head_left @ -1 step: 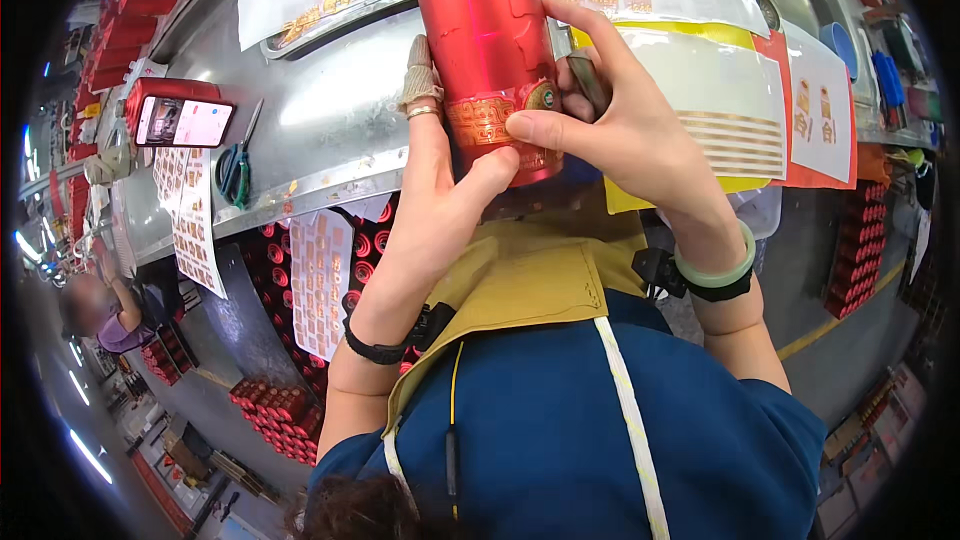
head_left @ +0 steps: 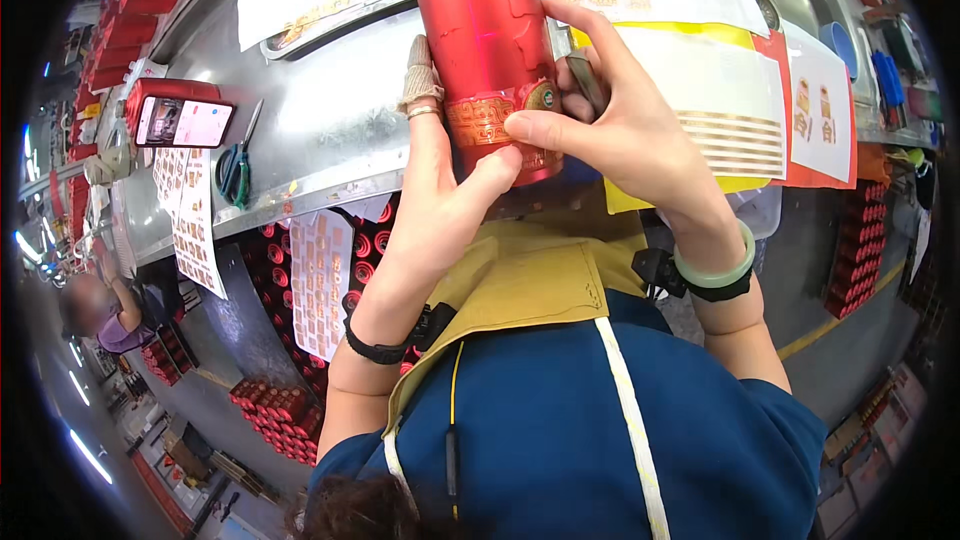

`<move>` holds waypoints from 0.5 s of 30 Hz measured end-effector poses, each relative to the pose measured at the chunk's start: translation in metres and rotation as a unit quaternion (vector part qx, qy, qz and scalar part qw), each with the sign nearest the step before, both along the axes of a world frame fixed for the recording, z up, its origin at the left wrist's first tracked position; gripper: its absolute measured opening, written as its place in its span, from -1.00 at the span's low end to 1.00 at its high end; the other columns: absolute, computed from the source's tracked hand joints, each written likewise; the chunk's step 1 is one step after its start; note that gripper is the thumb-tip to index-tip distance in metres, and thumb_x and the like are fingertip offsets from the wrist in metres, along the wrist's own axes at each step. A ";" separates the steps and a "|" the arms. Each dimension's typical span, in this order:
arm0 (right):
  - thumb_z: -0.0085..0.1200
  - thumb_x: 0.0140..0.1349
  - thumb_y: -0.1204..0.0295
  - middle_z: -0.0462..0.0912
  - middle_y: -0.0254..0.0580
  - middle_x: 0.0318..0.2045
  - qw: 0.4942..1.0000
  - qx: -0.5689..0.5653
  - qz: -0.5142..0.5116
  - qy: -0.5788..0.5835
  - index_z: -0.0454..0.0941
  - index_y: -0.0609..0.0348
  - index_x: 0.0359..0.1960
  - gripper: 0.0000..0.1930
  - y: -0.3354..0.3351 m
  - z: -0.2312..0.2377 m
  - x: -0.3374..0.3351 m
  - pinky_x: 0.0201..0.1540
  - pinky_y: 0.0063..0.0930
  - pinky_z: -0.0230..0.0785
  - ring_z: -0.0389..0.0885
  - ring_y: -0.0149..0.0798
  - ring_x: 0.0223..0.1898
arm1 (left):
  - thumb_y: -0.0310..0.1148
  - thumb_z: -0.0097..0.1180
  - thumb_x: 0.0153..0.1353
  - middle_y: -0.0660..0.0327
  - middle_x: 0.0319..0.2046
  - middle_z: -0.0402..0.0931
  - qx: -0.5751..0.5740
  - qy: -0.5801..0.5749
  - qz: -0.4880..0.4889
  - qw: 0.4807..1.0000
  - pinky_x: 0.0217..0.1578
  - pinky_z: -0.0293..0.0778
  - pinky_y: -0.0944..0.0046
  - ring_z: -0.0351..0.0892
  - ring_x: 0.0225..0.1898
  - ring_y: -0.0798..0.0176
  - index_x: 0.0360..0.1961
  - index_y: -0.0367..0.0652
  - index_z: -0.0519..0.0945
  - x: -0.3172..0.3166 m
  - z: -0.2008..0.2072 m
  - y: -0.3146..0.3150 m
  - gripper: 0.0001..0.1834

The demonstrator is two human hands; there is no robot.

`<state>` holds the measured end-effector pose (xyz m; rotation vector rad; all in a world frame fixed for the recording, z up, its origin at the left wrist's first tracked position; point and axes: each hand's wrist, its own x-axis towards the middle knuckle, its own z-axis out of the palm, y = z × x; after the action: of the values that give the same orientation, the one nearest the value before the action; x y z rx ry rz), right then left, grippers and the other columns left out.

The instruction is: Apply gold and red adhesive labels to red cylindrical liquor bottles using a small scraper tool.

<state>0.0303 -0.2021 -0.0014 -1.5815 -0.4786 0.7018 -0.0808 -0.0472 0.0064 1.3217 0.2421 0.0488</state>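
A shiny red metal canister (head_left: 485, 30) is held between my two hands over the near edge of the bench. A gold patterned label (head_left: 480, 122) wraps its lower end, with a dark round emblem at the right. My left hand (head_left: 440, 175) supports the left side, thumb at the bottom edge; a beige cloth cover is on one finger. Closed round the right side is my right hand (head_left: 635, 130), its thumb pressing on the label. A grey-green piece (head_left: 588, 80) shows at its curled fingers; whether it is worn or held I cannot tell. The canister's underside is hidden.
Left on the metal bench (head_left: 320, 120) are scissors (head_left: 237, 165), a lit phone (head_left: 185, 122) and a sticker sheet (head_left: 190, 230). Label sheets (head_left: 735, 90) on yellow and red backing lie right. Red canisters (head_left: 275, 415) are stacked on the floor. Another person (head_left: 115, 310) is far left.
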 end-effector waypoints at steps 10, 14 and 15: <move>0.48 0.13 0.35 0.59 0.03 -0.09 1.000 0.021 -0.018 -0.007 0.10 0.27 0.48 -0.04 0.002 0.002 -0.004 -0.06 -0.40 0.55 0.65 -0.28 -0.11 | -0.63 -0.05 0.29 -0.07 0.40 0.19 -0.022 0.012 -0.003 1.000 0.20 0.57 0.07 0.48 0.29 0.10 0.61 -0.12 -0.41 0.003 0.007 -0.003 0.03; 0.47 0.13 0.36 0.60 0.02 -0.08 1.000 0.004 -0.006 -0.015 0.08 0.27 0.49 -0.03 0.001 0.000 -0.002 -0.04 -0.40 0.55 0.66 -0.27 -0.10 | -0.66 -0.07 0.26 -0.06 0.41 0.18 -0.008 -0.009 0.010 1.000 0.22 0.56 0.06 0.46 0.31 0.10 0.61 -0.09 -0.41 0.003 0.002 -0.003 0.05; 0.47 0.13 0.36 0.60 0.01 -0.09 1.000 0.012 -0.007 -0.007 0.07 0.28 0.49 -0.03 0.001 0.001 -0.003 -0.05 -0.40 0.54 0.65 -0.27 -0.11 | -0.66 -0.07 0.25 -0.05 0.41 0.18 -0.014 -0.005 0.006 1.000 0.24 0.54 0.06 0.45 0.32 0.09 0.61 -0.09 -0.41 0.003 0.005 -0.003 0.05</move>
<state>0.0277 -0.2012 -0.0004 -1.5673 -0.4838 0.6731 -0.0781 -0.0501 0.0110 1.2924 0.2420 0.0627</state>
